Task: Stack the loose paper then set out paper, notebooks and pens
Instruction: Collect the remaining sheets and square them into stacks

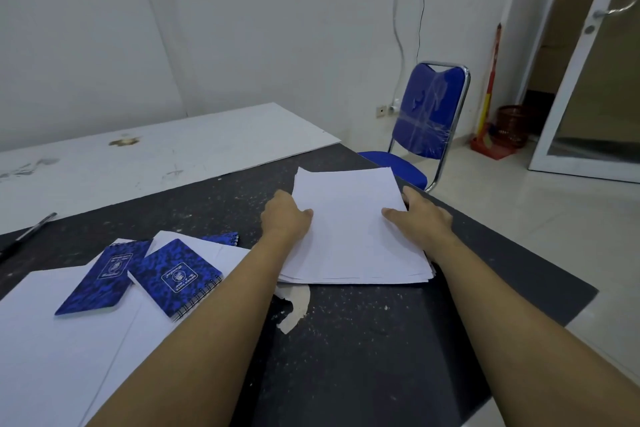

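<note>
Loose sheets (52,357) near left; my left hand (287,218), right hand (424,220) grasp paper stack (349,229) sides, squaring; next: lift notebooks (175,276), gather those sheets.

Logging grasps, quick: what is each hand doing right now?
Left hand: grips the paper stack at its left edge, thumb on top.
Right hand: grips the stack's right edge, thumb on top.
</note>
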